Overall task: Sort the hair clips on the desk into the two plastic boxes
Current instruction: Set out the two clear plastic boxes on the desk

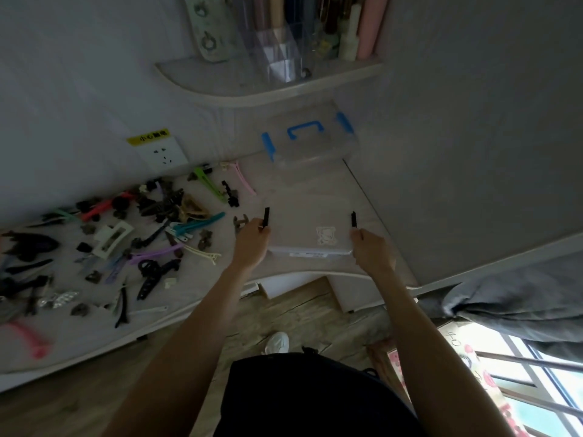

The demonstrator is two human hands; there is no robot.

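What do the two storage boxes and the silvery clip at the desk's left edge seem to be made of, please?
Near box: frosted translucent plastic, desk showing through; black latches.
Far box: clearer plastic, opaque blue handle and latches.
Silvery clip: glinting, perhaps metal or foil-coated plastic; too blurred to tell.

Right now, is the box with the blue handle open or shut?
Shut. The blue-handled box has its clear lid on, blue side latches down against its sides.

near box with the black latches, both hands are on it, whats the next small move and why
Probably lift the lid off. The left hand and right hand each sit at a flipped-up black latch of the near box, whose lid looks still on, and the hair clips lie unsorted on the desk.
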